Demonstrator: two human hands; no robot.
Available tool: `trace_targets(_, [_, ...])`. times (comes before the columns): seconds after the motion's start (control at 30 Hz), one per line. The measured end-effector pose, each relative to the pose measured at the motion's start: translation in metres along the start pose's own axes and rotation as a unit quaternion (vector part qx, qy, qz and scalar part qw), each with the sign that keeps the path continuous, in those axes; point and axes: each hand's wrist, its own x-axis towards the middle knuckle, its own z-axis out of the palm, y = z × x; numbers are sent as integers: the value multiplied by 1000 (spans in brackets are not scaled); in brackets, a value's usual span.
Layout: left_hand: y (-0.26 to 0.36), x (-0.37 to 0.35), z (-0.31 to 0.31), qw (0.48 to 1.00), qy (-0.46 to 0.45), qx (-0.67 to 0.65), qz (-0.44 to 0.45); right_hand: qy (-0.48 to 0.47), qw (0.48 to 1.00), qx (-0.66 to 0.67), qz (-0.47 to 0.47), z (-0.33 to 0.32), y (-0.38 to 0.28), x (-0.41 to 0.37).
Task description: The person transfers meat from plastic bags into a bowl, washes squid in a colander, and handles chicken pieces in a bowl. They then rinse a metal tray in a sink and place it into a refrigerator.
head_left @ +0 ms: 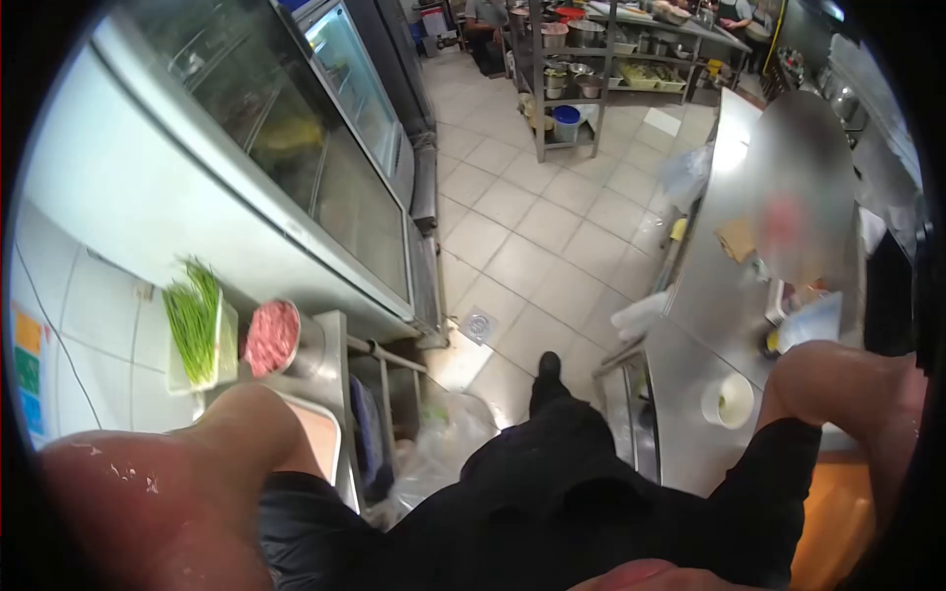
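Note:
Neither of my hands is in view; only parts of my bare arms show at the left and right edges. Beside my left arm, a tray of long green stalks (193, 330) and a metal container of raw ground meat (271, 338) stand on the left counter. Part of a pale shallow tray (323, 433) shows past that arm. Near my right arm, a white bowl (728, 401) rests on the metal counter (690, 325), with a bluish-white plastic sheet or bag (813, 323) further up.
Glass-door refrigerators (296, 138) line the left. A metal shelf rack (569, 84) holds containers at the back. Two people are beyond it, at the top left and right. A clear plastic bag (443, 448) lies low beside my body. Tiled floor (532, 231) runs between the counters.

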Motion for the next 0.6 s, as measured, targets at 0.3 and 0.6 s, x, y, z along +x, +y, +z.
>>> trace_targets(0.3, [-171, -64, 118, 1000, 5, 6, 3, 47, 999, 27, -3, 68, 195, -135])
trace_targets(0.6, [-356, -202, 185, 996, 65, 7, 59, 29, 997, 23, -71, 183, 328, -238])
